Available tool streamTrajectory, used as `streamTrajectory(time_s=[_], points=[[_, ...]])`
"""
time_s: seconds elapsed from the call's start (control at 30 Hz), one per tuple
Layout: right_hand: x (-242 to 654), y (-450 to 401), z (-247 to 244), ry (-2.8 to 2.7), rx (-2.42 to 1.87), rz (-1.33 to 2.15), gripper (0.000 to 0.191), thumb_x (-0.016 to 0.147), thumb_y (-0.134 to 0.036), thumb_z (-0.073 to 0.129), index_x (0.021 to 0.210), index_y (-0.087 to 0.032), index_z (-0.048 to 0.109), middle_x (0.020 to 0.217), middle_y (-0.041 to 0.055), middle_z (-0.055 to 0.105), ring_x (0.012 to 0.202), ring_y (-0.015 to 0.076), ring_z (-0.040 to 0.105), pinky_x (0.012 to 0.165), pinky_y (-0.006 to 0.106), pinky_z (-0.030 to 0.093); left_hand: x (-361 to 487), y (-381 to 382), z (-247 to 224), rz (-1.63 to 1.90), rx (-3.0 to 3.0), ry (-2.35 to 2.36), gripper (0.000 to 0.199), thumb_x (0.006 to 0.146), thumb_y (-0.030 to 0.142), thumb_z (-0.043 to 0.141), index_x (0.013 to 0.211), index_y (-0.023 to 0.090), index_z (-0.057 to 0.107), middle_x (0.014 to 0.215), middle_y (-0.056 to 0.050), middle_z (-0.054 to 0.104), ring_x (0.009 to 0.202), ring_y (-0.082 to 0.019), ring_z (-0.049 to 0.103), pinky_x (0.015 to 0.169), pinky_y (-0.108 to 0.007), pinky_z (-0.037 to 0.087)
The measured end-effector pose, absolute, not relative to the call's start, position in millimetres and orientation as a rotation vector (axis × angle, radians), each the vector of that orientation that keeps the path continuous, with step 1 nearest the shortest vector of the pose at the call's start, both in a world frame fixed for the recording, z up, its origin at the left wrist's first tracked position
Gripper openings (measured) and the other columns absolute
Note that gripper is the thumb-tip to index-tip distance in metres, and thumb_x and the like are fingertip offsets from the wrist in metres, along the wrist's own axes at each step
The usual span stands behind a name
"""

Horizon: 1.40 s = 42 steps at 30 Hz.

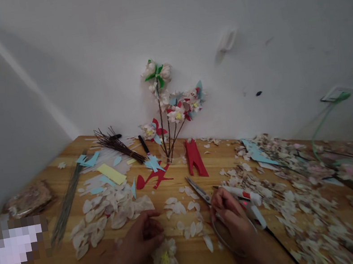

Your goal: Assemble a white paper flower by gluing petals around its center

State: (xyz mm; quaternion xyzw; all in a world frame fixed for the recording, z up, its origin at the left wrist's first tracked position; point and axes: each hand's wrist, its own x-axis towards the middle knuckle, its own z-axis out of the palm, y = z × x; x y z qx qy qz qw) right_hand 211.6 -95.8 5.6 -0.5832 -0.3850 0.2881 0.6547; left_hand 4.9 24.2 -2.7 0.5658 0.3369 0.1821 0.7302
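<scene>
My left hand [150, 233] rests low over the wooden table, fingers loosely curled with a gap to the thumb and nothing visible between them. Just below it lies a white fabric flower [165, 258] with a yellow centre. A pile of pale petals [117, 206] spreads beyond that hand. My right hand [232, 215] is closed in a pinch above the handles of a pair of scissors [201, 191]; what its fingertips hold is hidden. Behind it lies a white glue gun [255, 214] with a red light. Loose petals [193, 228] are scattered between both hands.
Flower branches [161, 116] stand upright by the wall. Red paper [195, 158], a yellow strip [111, 174], brown stems [120, 146] and grey wires [68, 196] lie at the back and left. Heaped petals [299, 206] cover the right side, beside the gun's black cord [284, 247].
</scene>
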Motion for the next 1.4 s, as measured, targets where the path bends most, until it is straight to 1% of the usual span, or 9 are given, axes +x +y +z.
streamTrajectory(time_s=[0.17,0.4,0.57,0.8,0.97,1.07,1.17,1.27,1.4], points=[[211,-87,0,-0.929,-1.555,0.584,0.024,0.073,-0.030,0.054,0.065,-0.026,0.031,0.065,-0.0060,0.035,0.054,0.0134,0.036,0.050,0.024,0.032,4,23,1,0.359,1.265,0.740,0.045,0.057,0.021,0.074,0.098,0.018,0.056,0.078,-0.001,0.063,0.077,-0.019,0.059,0.072,-0.033,0.043],[207,-92,10,-1.067,-2.065,0.412,0.017,0.067,-0.031,0.061,0.063,-0.024,0.047,0.058,-0.0032,0.050,0.055,0.0183,0.043,0.053,0.027,0.024,2,27,1,0.393,1.307,0.724,0.043,0.058,0.025,0.075,0.098,0.021,0.058,0.082,-0.003,0.066,0.082,-0.021,0.061,0.075,-0.034,0.045],[201,-94,11,-1.381,-2.406,0.276,0.005,0.072,-0.024,0.053,0.075,-0.023,0.049,0.067,0.0023,0.063,0.064,0.0234,0.058,0.055,0.029,0.031,2,28,4,0.450,1.346,0.764,0.039,0.061,0.028,0.072,0.097,0.020,0.060,0.085,-0.004,0.065,0.083,-0.022,0.061,0.074,-0.033,0.047],[205,-93,6,-1.345,-2.365,0.230,0.007,0.073,-0.020,0.050,0.074,-0.024,0.045,0.067,-0.0004,0.063,0.061,0.0198,0.060,0.053,0.027,0.037,2,31,9,0.494,1.343,0.792,0.040,0.057,0.031,0.074,0.093,0.021,0.061,0.083,-0.005,0.065,0.081,-0.022,0.061,0.068,-0.033,0.049],[199,-92,8,-1.302,-2.144,-0.156,0.005,0.081,-0.027,0.050,0.077,-0.024,0.048,0.070,0.0018,0.063,0.064,0.0205,0.060,0.056,0.030,0.044,5,19,27,0.588,1.396,0.805,0.036,0.060,0.032,0.074,0.092,0.022,0.064,0.087,-0.004,0.069,0.089,-0.022,0.062,0.085,-0.036,0.044],[187,-92,13,-1.398,-1.877,-0.498,0.003,0.083,-0.025,0.053,0.082,-0.024,0.051,0.072,0.0039,0.066,0.068,0.0218,0.061,0.063,0.033,0.046,15,3,40,0.363,1.141,0.634,0.035,0.057,0.041,0.077,0.085,0.022,0.065,0.078,-0.002,0.072,0.078,-0.019,0.065,0.077,-0.034,0.047],[175,-93,19,-1.528,-1.722,-0.626,0.010,0.082,-0.018,0.056,0.079,-0.027,0.052,0.069,0.0018,0.069,0.066,0.0208,0.062,0.063,0.033,0.048,26,-9,44,0.193,0.912,0.595,0.040,0.054,0.048,0.078,0.083,0.022,0.068,0.078,-0.001,0.074,0.074,-0.018,0.067,0.074,-0.032,0.048],[168,-96,20,-1.674,-1.574,-0.706,0.014,0.080,-0.014,0.055,0.079,-0.028,0.054,0.069,0.0000,0.072,0.065,0.0201,0.063,0.062,0.033,0.050,33,-12,39,0.259,0.773,0.610,0.041,0.051,0.046,0.080,0.081,0.021,0.069,0.074,0.000,0.073,0.074,-0.017,0.066,0.076,-0.031,0.047],[163,-98,17,-1.816,-1.442,-0.768,0.016,0.079,-0.011,0.055,0.083,-0.026,0.055,0.071,-0.0003,0.074,0.067,0.0190,0.065,0.068,0.032,0.052,36,-10,33,0.328,0.679,0.613,0.042,0.044,0.045,0.083,0.071,0.018,0.065,0.062,0.003,0.067,0.063,-0.013,0.063,0.071,-0.030,0.049]])
